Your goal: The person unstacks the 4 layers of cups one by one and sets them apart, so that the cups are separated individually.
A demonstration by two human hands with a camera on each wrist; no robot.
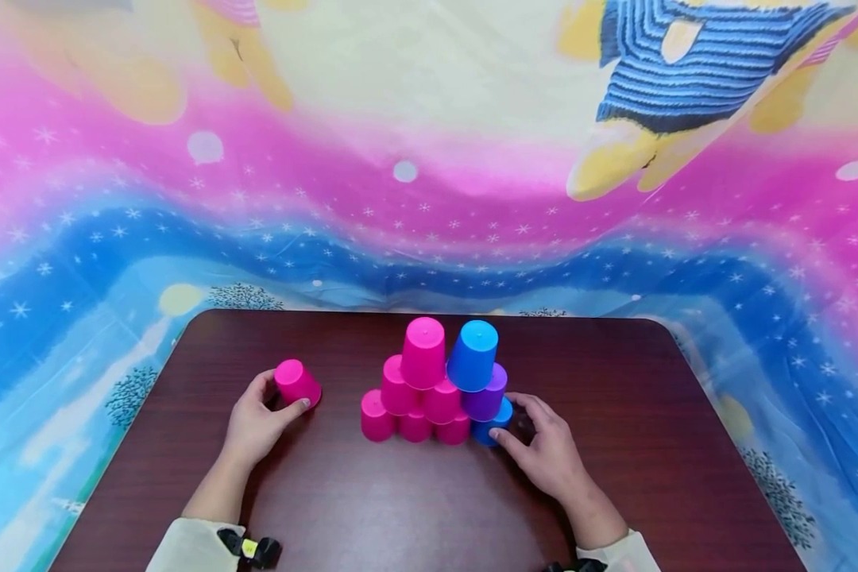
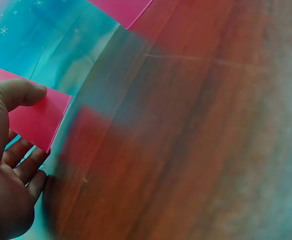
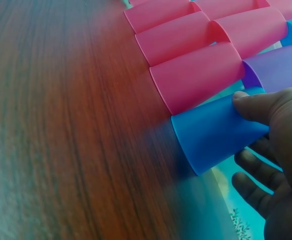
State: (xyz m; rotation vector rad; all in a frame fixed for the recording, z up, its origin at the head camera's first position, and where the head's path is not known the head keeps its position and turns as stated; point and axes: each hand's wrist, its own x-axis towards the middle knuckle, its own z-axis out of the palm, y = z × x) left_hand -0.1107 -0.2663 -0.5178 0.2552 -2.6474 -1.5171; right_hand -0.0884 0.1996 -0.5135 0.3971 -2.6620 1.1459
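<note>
On the left of the table, my left hand (image 1: 253,425) grips an upside-down pink cup (image 1: 296,383), thumb on its near side. In the left wrist view, a gap shows between this cup's rim and its reflection, so it seems slightly raised. A stepped stack of upside-down cups stands mid-table. Its bottom row has pink cups (image 1: 378,417) and a blue cup (image 1: 492,425) at the right end. Two pink cups and a purple cup (image 1: 485,397) form the middle row. On top are a pink cup (image 1: 424,353) and a blue cup (image 1: 474,357). My right hand (image 1: 546,445) holds the bottom blue cup between thumb and fingers.
The dark brown table (image 1: 400,508) has a glossy wood surface. Behind and beside it hangs a colourful printed cloth (image 1: 429,214). A black strap (image 1: 250,548) with a device sits on the left sleeve. The stack's right end is close to my right hand.
</note>
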